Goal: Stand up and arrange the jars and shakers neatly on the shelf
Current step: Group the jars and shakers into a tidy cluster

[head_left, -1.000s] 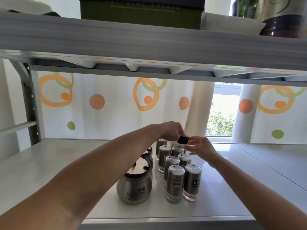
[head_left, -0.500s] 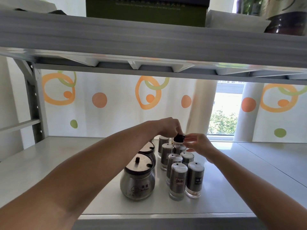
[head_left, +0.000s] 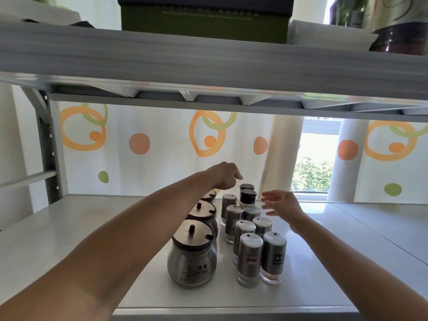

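White shelf (head_left: 69, 228), grey metal upright (head_left: 47, 147). Behind shelf: white curtain (head_left: 162, 158) printed with orange rings, green rings, orange and green dots. On shelf: silver shakers (head_left: 249, 258) with clear bases, dark labels; black-capped bottle (head_left: 247, 196); silvery jars (head_left: 192, 258), dark brown lids. Above shelf: olive-green box (head_left: 203, 22), dark purple pot (head_left: 400, 38).

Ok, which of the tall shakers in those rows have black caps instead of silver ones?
The two at the far end of the right row: the black-capped shaker beside the right hand, and another black-capped one behind it. The nearer shakers all have silver domed tops.
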Demonstrator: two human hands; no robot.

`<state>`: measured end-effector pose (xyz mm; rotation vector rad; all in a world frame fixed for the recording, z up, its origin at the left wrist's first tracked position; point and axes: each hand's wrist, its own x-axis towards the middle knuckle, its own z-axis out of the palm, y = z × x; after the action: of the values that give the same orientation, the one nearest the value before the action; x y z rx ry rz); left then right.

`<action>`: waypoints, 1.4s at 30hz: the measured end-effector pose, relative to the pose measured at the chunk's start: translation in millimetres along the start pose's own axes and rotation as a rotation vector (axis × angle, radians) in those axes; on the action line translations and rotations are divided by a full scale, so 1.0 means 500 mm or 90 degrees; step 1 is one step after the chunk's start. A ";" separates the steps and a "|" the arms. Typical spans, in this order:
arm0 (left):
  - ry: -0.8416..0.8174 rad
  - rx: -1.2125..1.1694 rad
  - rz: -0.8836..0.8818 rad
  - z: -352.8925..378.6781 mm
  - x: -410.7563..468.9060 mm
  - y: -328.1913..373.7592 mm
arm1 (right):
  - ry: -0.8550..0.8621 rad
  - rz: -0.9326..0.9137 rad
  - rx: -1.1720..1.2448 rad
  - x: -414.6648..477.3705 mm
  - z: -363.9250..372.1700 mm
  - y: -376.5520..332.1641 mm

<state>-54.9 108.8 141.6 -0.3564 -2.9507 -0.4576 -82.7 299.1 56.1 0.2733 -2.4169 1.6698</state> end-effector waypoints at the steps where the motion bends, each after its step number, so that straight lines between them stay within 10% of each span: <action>1: -0.011 0.002 -0.005 0.004 0.002 -0.004 | -0.008 0.009 0.002 0.003 0.003 0.003; 17: -0.038 -0.051 -0.012 0.031 0.002 -0.011 | -0.059 0.018 -0.006 0.012 0.062 0.009; 26: 0.105 -0.574 -0.202 0.042 -0.019 0.021 | 0.000 0.074 0.209 -0.014 0.054 0.013; 36: 0.362 -0.730 -0.054 0.003 -0.145 -0.100 | 0.025 0.142 0.411 -0.124 -0.010 0.063; 42: 0.392 -0.914 -0.188 0.124 -0.272 -0.183 | 0.005 0.146 0.432 -0.178 0.015 0.051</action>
<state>47.1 14.8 34.3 0.1262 -1.6161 -2.1526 -4.0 304.9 7.5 0.0761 -1.8440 2.5449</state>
